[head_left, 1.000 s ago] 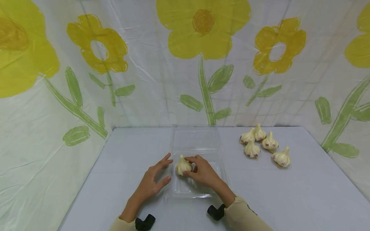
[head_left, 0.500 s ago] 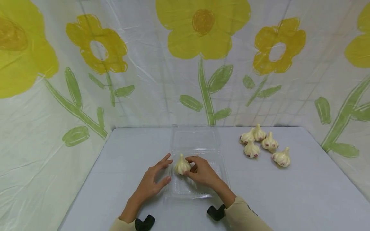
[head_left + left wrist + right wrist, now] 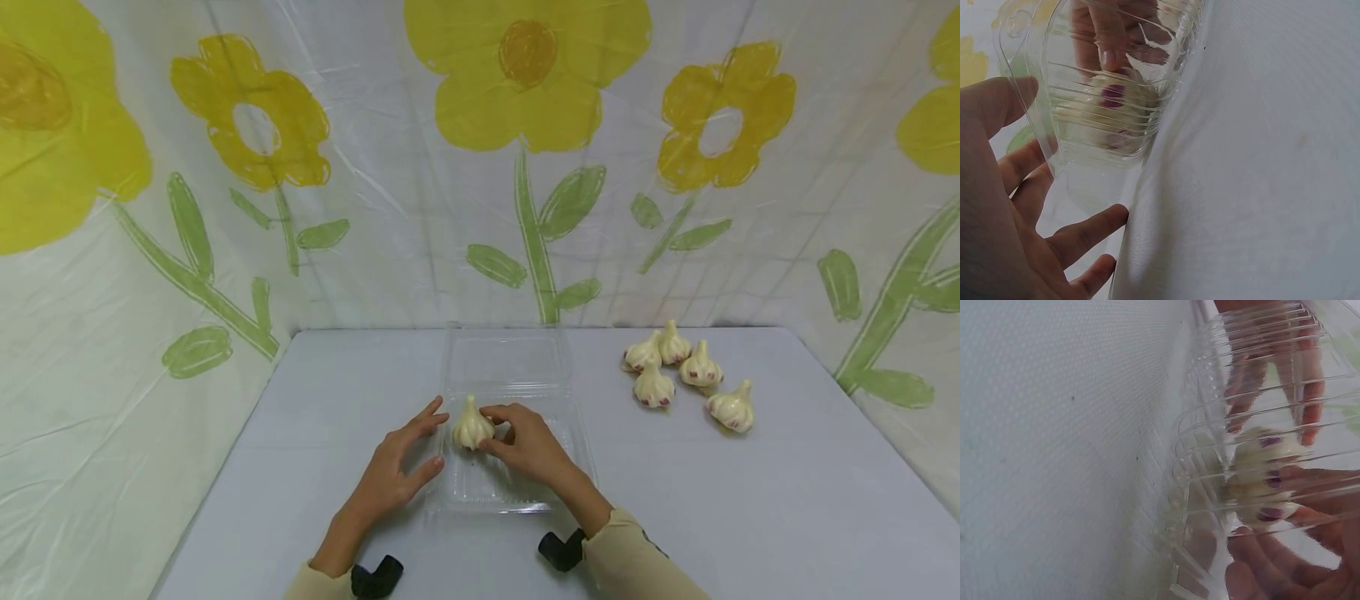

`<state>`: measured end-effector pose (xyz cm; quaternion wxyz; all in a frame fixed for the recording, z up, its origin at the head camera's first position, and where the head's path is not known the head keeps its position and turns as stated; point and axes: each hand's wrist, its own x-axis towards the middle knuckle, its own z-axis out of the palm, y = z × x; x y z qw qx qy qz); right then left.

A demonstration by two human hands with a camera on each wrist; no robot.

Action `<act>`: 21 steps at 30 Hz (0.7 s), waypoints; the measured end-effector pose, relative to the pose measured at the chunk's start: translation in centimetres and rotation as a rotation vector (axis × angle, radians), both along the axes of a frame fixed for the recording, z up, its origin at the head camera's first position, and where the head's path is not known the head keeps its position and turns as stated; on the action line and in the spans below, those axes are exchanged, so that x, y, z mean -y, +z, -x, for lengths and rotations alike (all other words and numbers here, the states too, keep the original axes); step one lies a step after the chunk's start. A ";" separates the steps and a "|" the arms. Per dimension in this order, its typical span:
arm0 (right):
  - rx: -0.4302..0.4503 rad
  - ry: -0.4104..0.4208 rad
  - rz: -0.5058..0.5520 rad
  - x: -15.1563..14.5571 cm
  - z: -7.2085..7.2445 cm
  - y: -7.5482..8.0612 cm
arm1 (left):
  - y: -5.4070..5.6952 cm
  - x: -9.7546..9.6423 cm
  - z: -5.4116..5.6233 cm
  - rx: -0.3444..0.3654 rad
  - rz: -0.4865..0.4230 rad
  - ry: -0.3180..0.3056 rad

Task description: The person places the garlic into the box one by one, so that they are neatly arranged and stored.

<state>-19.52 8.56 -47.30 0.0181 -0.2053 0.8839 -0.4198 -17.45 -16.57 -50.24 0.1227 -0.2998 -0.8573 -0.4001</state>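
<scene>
A garlic bulb (image 3: 472, 427) with purple marks stands upright in the left part of a clear plastic clamshell container (image 3: 510, 498). My right hand (image 3: 528, 446) pinches the bulb from its right side between thumb and fingers. To the left of the container, my left hand (image 3: 397, 467) has its fingers spread, thumb and fingertips right at the container's side. The left wrist view shows the bulb (image 3: 1116, 115) through the ribbed plastic wall, with left fingertips (image 3: 1034, 92) at the rim. Through the wall, the right wrist view also shows the bulb (image 3: 1263, 481) between the right fingers.
Several more garlic bulbs (image 3: 700, 367) lie in a loose group at the back right of the white table (image 3: 750, 500). The container's lid (image 3: 506, 358) lies folded back toward the flower-printed curtain (image 3: 390, 250). Black wrist-camera mounts (image 3: 377, 577) sit under both wrists.
The garlic bulb and the right fingertips have shifted slightly left and away from me within the container. The left hand has stayed in place.
</scene>
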 end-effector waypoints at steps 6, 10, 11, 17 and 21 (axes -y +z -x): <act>-0.023 0.015 0.009 -0.1 0.0 -0.1 | 0.0 0.0 0.0 0.012 -0.002 -0.002; -0.035 0.017 0.018 -0.2 -0.1 -0.1 | -0.2 0.1 0.0 0.017 -0.002 0.000; -0.039 0.016 0.018 -0.2 -0.1 -0.1 | -0.2 0.1 0.0 0.016 -0.003 0.001; -0.059 0.005 0.018 -0.3 0.0 -0.1 | -0.3 0.0 0.0 0.015 -0.001 0.008; -0.064 0.000 0.014 -0.5 0.0 0.0 | -0.2 0.0 0.0 0.021 -0.002 0.010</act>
